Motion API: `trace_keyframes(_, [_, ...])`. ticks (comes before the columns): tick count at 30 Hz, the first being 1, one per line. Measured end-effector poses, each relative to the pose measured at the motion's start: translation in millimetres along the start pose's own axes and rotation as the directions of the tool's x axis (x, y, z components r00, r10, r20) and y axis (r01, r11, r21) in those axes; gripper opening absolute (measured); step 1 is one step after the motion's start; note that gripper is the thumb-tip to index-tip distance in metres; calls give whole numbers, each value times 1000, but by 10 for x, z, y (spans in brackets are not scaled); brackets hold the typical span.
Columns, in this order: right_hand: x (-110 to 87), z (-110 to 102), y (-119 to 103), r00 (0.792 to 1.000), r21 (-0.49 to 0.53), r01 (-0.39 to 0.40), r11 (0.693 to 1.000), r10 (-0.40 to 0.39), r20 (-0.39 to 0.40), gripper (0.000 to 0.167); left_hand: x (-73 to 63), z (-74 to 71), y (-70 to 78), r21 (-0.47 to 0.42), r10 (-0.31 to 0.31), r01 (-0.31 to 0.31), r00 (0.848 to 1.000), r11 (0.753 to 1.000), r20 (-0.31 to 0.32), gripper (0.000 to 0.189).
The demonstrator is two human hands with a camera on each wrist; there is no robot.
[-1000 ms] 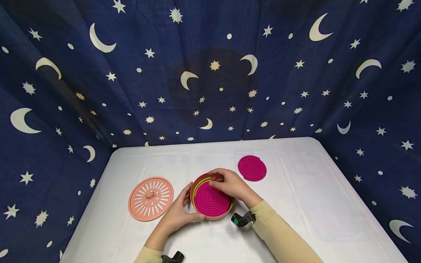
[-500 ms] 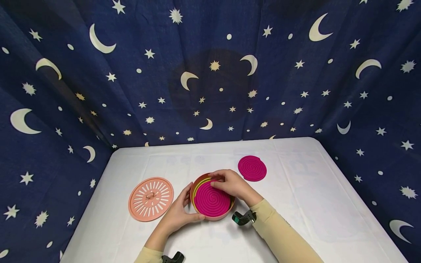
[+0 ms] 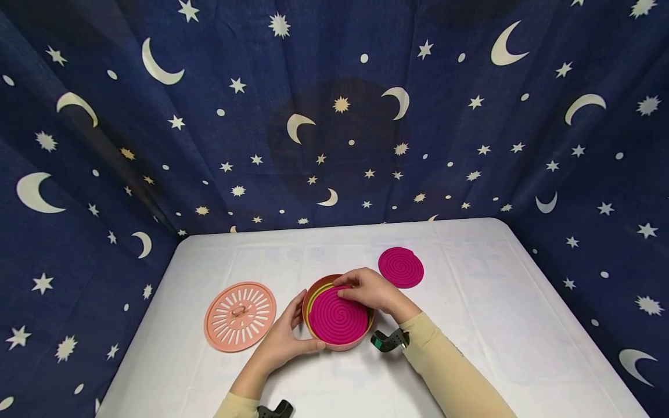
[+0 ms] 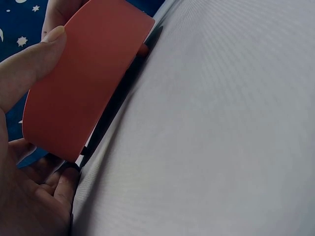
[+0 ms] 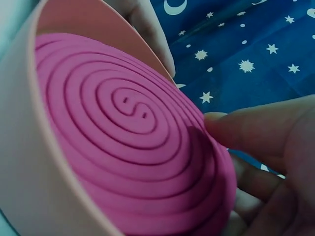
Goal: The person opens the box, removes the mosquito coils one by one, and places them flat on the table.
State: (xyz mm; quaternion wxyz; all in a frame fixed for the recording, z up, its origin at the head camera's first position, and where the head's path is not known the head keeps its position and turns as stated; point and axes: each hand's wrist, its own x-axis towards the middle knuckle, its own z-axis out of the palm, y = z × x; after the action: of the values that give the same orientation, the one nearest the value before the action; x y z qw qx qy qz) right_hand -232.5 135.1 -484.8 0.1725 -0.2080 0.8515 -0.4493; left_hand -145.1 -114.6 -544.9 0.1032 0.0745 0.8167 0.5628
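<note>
A round salmon-pink mosquito coil box [image 3: 341, 346] stands on the white table. My left hand [image 3: 286, 339] grips its side, thumb at the front wall and fingers along the left; the left wrist view shows the thumb on the outer wall [image 4: 88, 73]. Inside lies a magenta mosquito coil [image 3: 337, 316], its spiral face up with two slits at the centre. My right hand [image 3: 368, 289] pinches the coil's far edge between thumb and fingers, and in the right wrist view the coil [image 5: 133, 128] is tilted within the rim. Yellow curved bands [image 3: 316, 295] show beneath it.
To the left lies a round slotted lid [image 3: 226, 337] with a small wire handle at its middle. A second magenta mosquito coil [image 3: 400, 267] lies flat behind the right hand. A dark blue curtain [image 3: 334, 116] with moons and stars surrounds the table [image 3: 496, 313].
My right hand has shifted slightly right, and the coil in its pinch has moved a little right with it. The left hand and box stay put.
</note>
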Motion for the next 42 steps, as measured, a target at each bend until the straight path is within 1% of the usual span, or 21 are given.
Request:
trace_keyframes(5, [21, -35, -22, 1000, -35, 5, 999, -4, 24, 19, 3, 3, -5, 0, 3, -3, 1000, 1000, 5, 119])
trace_keyframes(9, [42, -57, -15, 999, -25, 7, 1000, -6, 37, 19, 6, 4, -10, -6, 3, -3, 1000, 1000, 6, 120])
trace_keyframes(12, [52, -71, 14, 999, 24, -1, 1000, 0, 36, 19, 9, 2, -7, -7, 3, -3, 1000, 1000, 8, 119])
trace_keyframes(16, [49, -81, 65, 999, 155, -34, 987, 31, 19, 21, 10, -1, -3, -8, 3, -3, 1000, 1000, 4, 119])
trace_keyframes(20, [43, -84, 111, 998, 266, -61, 962, 66, -13, 24, 9, -2, 2, -12, 7, -7, 1000, 1000, 0, 119])
trace_keyframes(24, [35, -78, 152, 994, 323, -80, 943, 102, -51, 27, 8, -1, 11, -6, 15, -15, 1000, 1000, -2, 121])
trace_keyframes(27, [24, -70, 189, 990, 390, -81, 917, 121, -79, 29, 0, 0, 13, 4, 17, -17, 1000, 1000, -2, 120])
trace_keyframes(30, [10, -74, 239, 986, 450, -53, 891, 118, -117, 32, -9, 3, 10, 14, 21, -21, 1000, 1000, -2, 120])
trace_keyframes(34, [-25, -106, 289, 980, 530, -7, 848, 112, -166, 36, -6, 8, 2, 14, 29, -29, 1000, 999, 1, 120])
trace_keyframes(38, [-74, -170, 308, 972, 604, 18, 797, 128, -197, 38, 1, 9, -2, 3, 28, -28, 1000, 1000, -2, 121])
trace_keyframes(42, [-122, -262, 337, 958, 637, 32, 770, 158, -239, 39, -2, 7, 3, -13, 34, -34, 999, 999, -3, 121])
